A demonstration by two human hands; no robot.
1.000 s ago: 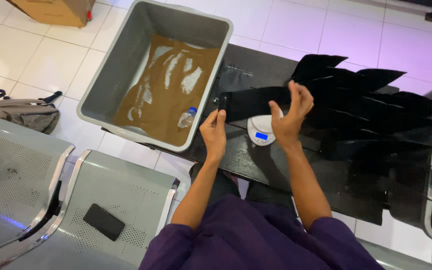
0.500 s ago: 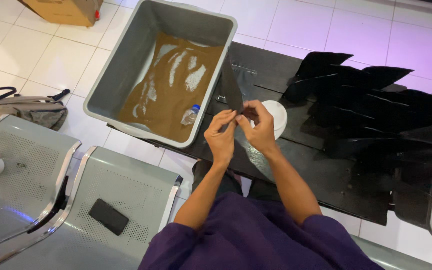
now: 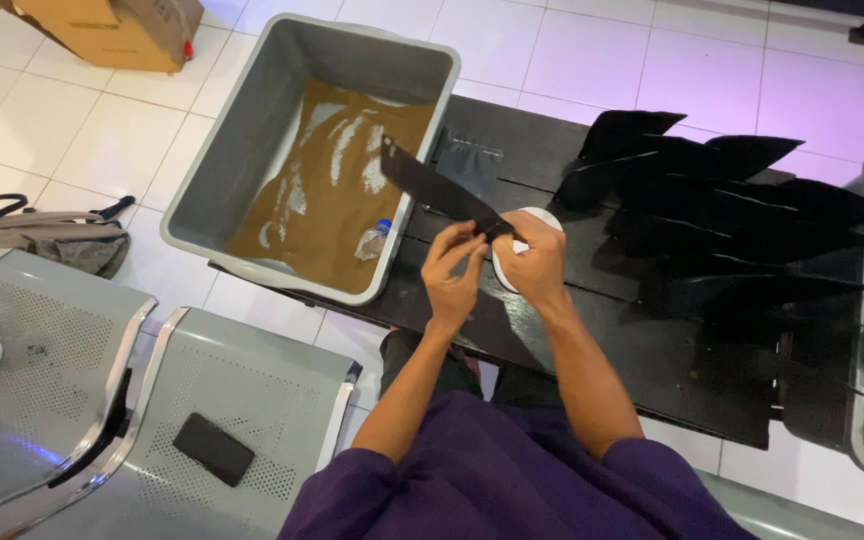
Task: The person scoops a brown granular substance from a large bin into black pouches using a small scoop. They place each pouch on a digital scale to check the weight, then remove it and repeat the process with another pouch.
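- The left hand [image 3: 454,268] and the right hand [image 3: 532,258] meet over the near edge of a black table [image 3: 642,365], fingertips pinched together on one end of a black pouch [image 3: 434,188]
- Both hands grip the same end; the left thumb and fingers close on it from the left, the right fingers from the right
- The pouch is flat and narrow, held tilted, its free end pointing up and to the left so that it reaches over the rim of the grey plastic tub [image 3: 242,130]
- A small white round scale [image 3: 535,218] sits on the table just behind and partly under the right hand, mostly hidden by it
- The tub stands on the left end of the table and holds brown powder [image 3: 322,200] streaked with white, with a small clear plastic bottle [image 3: 373,240] lying in it near the front right corner
- A fan of overlapping black pouches [image 3: 732,210] lies spread across the right part of the table, well apart from the hands
- Another flat pouch [image 3: 467,155] lies on the table just beside the tub
- A dark phone [image 3: 213,449] rests on the perforated metal bench seat [image 3: 252,380] to the person's left
- A cardboard box [image 3: 102,30] stands on the white tiled floor at the top left, and a bag [image 3: 42,235] lies on the floor left of the tub
- The person wears purple sleeves [image 3: 512,480]
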